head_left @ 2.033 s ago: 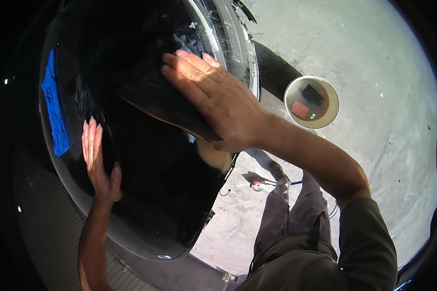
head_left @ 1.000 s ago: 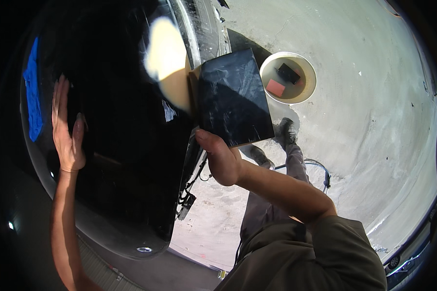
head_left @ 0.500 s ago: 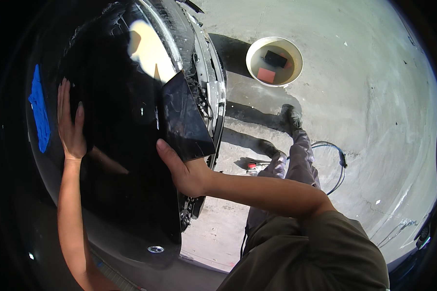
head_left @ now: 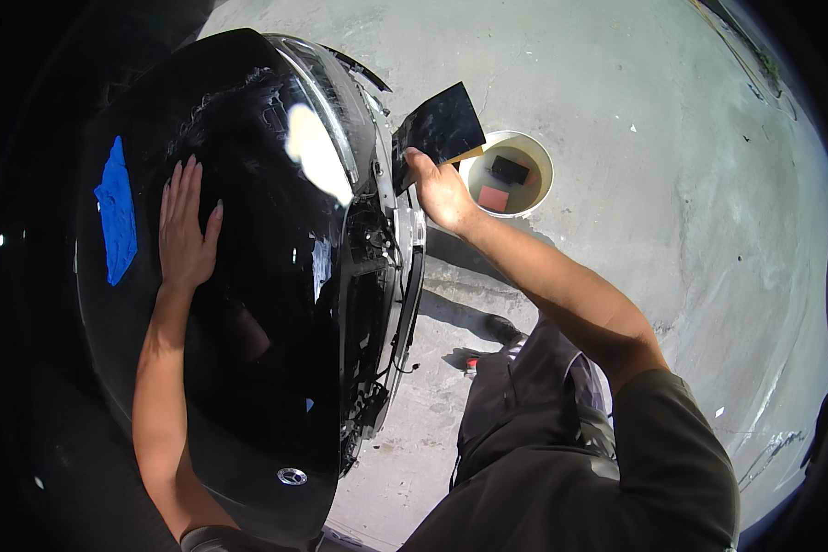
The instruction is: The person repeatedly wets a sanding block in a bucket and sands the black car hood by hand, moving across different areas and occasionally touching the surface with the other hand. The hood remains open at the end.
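Note:
My left hand [head_left: 187,241] lies flat on the glossy black car panel [head_left: 276,386], fingers stretched out. To its left is a blue cloth-like piece [head_left: 118,213] on the same panel. Between the thumb and fingers of my right hand [head_left: 443,195] is a black sandpaper sheet [head_left: 440,122] with a tan underside along one edge. That hand is closed on the sheet's near edge, out past the panel's right side. Part of the sheet overlaps the rim of the bucket [head_left: 545,189] from this view. The fingers under the sheet are hidden.
Cloudy water fills the bucket's bottom, with a black piece [head_left: 510,170] and a red block [head_left: 493,199] in it. Exposed body parts and wiring [head_left: 377,248] line the car's open right edge. Grey concrete floor [head_left: 635,230] spreads to the right.
My right hand has lifted the sandpaper sheet off the panel and carried it away and right, toward the bucket. My left hand stays flat on the panel as the view shifts.

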`<state>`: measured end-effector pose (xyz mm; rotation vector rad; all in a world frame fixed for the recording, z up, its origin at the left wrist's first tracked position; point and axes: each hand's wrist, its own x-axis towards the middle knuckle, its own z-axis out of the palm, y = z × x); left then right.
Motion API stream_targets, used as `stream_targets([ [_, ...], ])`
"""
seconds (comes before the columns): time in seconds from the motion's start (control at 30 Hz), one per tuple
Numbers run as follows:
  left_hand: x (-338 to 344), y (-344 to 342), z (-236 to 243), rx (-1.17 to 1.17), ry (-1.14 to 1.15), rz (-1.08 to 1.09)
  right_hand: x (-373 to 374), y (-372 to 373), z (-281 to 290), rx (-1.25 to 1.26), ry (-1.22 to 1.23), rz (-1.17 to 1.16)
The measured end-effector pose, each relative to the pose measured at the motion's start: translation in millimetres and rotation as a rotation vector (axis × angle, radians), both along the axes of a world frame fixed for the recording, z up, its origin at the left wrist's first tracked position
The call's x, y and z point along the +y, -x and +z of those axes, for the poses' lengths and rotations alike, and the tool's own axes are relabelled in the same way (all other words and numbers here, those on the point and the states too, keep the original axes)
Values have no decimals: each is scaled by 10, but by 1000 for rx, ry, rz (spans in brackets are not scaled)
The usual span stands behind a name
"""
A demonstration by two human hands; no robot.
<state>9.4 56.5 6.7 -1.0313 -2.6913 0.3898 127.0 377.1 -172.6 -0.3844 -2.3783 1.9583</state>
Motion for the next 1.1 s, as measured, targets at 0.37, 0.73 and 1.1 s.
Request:
stream_targets([
  [0.37, 1958, 811, -629, -15, 322, 445, 914, -63, -243, -112, 49, 92],
  [0.73, 1808, -964, -1023, -190, 294, 467, 1995, 667, -1038, -175, -110, 476],
  [1.1, 1863, 287, -936, 95, 267, 356, 3028, 383, -1840, -490, -235, 517],
])
